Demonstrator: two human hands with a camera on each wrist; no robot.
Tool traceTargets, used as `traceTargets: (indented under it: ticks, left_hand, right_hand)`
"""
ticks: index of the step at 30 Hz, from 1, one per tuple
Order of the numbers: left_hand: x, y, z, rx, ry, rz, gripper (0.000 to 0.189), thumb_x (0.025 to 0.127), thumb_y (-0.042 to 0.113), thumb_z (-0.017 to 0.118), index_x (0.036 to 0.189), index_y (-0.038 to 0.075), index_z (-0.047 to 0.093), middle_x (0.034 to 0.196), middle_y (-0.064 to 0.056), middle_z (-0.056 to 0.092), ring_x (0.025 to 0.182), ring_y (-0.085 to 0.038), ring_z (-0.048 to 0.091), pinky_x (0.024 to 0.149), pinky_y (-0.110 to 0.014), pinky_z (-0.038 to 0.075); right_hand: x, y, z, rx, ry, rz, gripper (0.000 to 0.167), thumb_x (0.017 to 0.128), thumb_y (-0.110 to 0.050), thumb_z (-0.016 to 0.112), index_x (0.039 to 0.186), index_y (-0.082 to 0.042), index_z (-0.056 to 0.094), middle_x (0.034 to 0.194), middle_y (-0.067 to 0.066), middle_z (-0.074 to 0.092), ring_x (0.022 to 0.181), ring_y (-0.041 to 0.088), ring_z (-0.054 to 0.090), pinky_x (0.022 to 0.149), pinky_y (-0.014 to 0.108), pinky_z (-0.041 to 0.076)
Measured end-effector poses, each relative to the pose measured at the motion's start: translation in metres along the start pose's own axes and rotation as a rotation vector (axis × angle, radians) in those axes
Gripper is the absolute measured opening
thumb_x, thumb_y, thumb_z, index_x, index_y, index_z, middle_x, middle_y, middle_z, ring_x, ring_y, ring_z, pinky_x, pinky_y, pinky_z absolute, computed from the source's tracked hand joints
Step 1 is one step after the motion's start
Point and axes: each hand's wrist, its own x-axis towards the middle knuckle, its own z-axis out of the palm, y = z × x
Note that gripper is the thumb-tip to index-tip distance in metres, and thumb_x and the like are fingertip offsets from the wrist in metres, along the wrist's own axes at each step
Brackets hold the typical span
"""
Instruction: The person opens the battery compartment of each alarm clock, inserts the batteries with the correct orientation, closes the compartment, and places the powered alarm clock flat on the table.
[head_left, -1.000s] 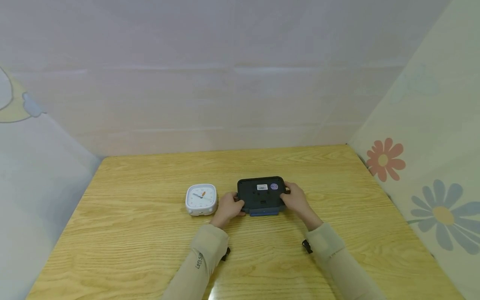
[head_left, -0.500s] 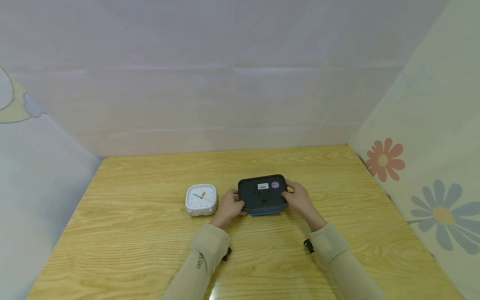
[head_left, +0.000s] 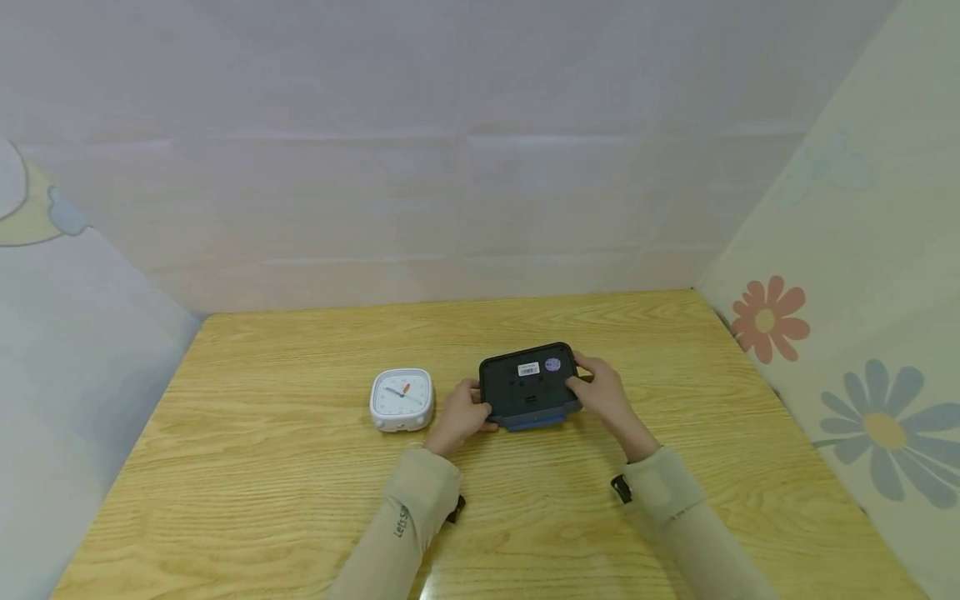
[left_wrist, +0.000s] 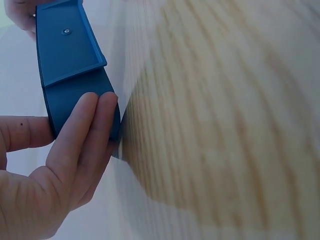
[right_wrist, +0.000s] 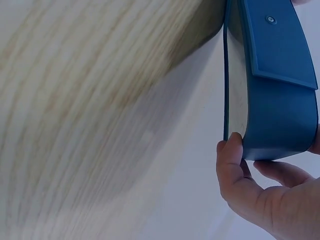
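Note:
Both hands hold a flat, dark blue box-like device with a black back (head_left: 528,387), back side up. A white barcode label (head_left: 528,369) and a round purple sticker (head_left: 552,364) are on that back. My left hand (head_left: 459,417) pinches its left end, thumb above and fingers underneath. At the right end my right hand (head_left: 606,400) grips the same way, and this end is tilted higher. In the left wrist view, a raised panel with a screw (left_wrist: 67,31) shows on the blue side (left_wrist: 70,55). The right wrist view has a pale layer (right_wrist: 237,90) along its underside.
A white alarm clock (head_left: 402,396) sits face up just left of my left hand. The wooden table (head_left: 285,475) ends at a pale back wall (head_left: 450,208). A flower-printed wall panel (head_left: 885,333) stands along the right side.
The device's right end has risen and turned away from me, so it now slants up to the right. The right hand moved up and right with it; the left shifted slightly right.

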Motion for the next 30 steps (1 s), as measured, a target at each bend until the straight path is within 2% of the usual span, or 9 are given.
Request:
traceTargets:
  ticks: [18, 30]
  left_hand:
    - [0.001, 0.001, 0.005, -0.051, -0.021, 0.010, 0.041, 0.086, -0.011, 0.042, 0.126, -0.011, 0.038, 0.110, -0.027, 0.051, 0.085, -0.033, 0.060, 0.067, -0.037, 0.056]
    - [0.006, -0.002, 0.010, -0.024, -0.012, -0.009, 0.043, 0.085, -0.011, 0.041, 0.128, -0.012, 0.037, 0.107, -0.025, 0.052, 0.087, -0.033, 0.059, 0.065, -0.035, 0.056]
  right_hand:
    - [-0.001, -0.011, -0.006, -0.029, 0.045, -0.065, 0.053, 0.084, -0.004, 0.051, 0.135, 0.004, 0.038, 0.128, 0.028, 0.039, 0.097, 0.037, 0.056, 0.065, 0.031, 0.053]
    - [-0.001, -0.018, -0.009, -0.025, 0.062, -0.081, 0.056, 0.081, -0.006, 0.059, 0.134, 0.002, 0.042, 0.127, 0.024, 0.041, 0.091, 0.032, 0.053, 0.059, 0.027, 0.051]
